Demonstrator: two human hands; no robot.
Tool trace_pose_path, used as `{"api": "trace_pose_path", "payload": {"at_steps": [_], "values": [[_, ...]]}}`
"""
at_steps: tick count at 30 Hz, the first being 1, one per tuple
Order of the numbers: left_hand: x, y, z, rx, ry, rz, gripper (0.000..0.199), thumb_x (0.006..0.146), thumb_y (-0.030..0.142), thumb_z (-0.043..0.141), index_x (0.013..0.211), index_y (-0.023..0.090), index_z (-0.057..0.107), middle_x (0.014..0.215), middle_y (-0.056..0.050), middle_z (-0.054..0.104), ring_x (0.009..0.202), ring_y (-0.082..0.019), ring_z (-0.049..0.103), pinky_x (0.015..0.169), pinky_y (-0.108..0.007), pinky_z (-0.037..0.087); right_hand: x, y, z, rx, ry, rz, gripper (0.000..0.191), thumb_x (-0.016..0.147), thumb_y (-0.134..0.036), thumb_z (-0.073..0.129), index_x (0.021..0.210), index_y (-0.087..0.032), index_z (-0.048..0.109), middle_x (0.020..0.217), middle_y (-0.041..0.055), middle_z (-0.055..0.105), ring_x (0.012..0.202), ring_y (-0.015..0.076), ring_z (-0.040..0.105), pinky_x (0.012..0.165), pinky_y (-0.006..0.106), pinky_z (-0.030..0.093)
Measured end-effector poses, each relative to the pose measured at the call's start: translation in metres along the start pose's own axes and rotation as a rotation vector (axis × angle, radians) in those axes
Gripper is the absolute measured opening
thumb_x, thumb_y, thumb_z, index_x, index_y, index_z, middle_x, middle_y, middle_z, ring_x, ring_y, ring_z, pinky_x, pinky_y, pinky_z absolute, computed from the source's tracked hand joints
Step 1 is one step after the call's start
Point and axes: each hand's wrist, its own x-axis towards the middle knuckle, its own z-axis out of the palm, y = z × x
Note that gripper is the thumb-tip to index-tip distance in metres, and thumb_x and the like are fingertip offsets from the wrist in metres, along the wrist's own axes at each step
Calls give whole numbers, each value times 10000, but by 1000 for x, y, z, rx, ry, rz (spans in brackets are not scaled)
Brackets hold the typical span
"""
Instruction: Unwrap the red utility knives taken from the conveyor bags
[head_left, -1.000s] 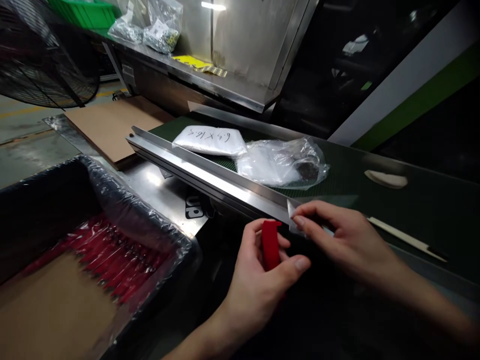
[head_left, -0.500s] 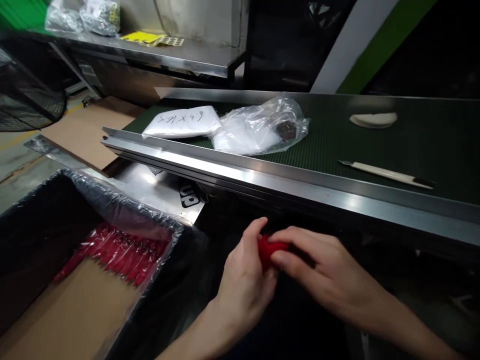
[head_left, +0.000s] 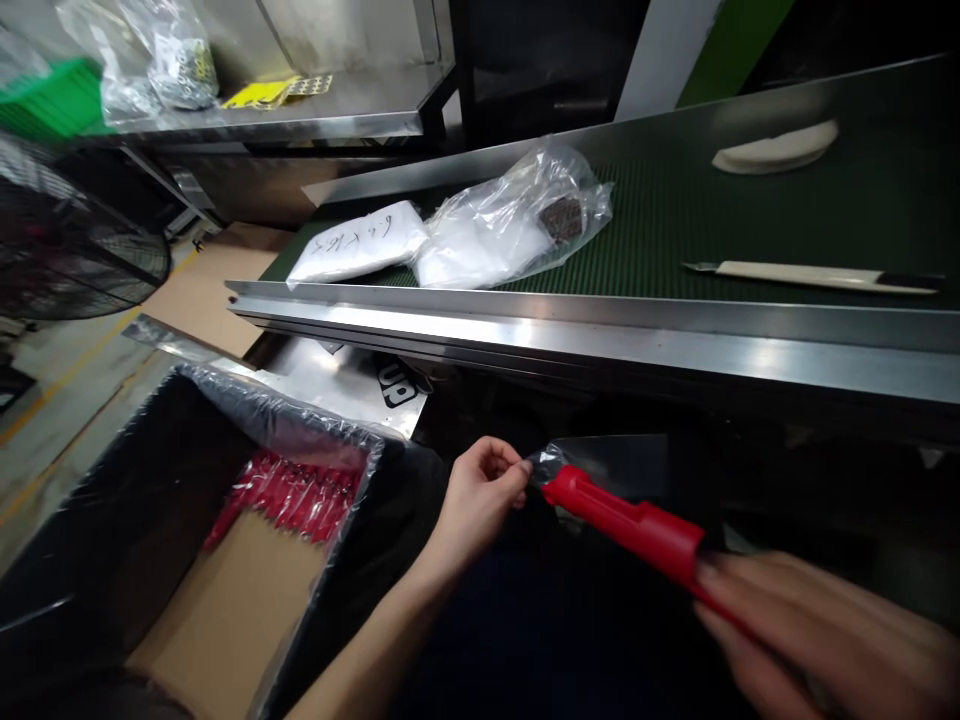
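My left hand pinches the edge of a clear plastic bag below the conveyor's front rail. From the lower right, my right hand, blurred by motion, is closed around the back end of a long red tool. The tool's front end lies at the mouth of the bag, close to my left fingertips. Several red items in clear wrap lie in a lined box at the left.
Wrapped white packs and a craft knife lie on the green conveyor. Beyond it at the left is a metal bench. A fan stands at the far left; the black-lined box is near my left arm.
The red object was mostly hidden between both hands; now it shows at full length, with my right hand lower right at its rear. A clear bag has appeared at my left fingers. The view has shifted.
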Motion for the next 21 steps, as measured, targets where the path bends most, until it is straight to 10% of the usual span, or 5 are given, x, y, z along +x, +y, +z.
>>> {"api": "trace_pose_path", "payload": {"at_steps": [4, 15, 21], "values": [[-6, 3, 8, -39, -52, -32, 176, 804, 314, 608, 798, 146, 558, 624, 15, 548, 573, -101, 509, 570, -219, 399, 5, -9, 16, -134, -136, -234, 418, 860, -65, 555, 1260, -179, 603, 1078, 38, 687, 955, 164, 643, 877, 305, 487], [-22, -15, 8, 189, -45, 287, 143, 921, 260, 525, 826, 184, 600, 842, -20, 558, 762, -139, 516, 699, -266, 403, 12, 3, 28, -38, -386, -334, 397, 888, -18, 377, 1214, -87, 593, 1088, 124, 674, 986, 250, 617, 800, 421, 501], [-26, -31, 9, 244, 76, 416, 96, 929, 212, 500, 876, 193, 578, 903, -35, 560, 835, -156, 542, 771, -288, 424, 10, -10, 67, 263, -49, 133, 320, 832, -51, 598, 1098, -220, 654, 951, 3, 716, 834, 154, 679, 760, 290, 543]]}}
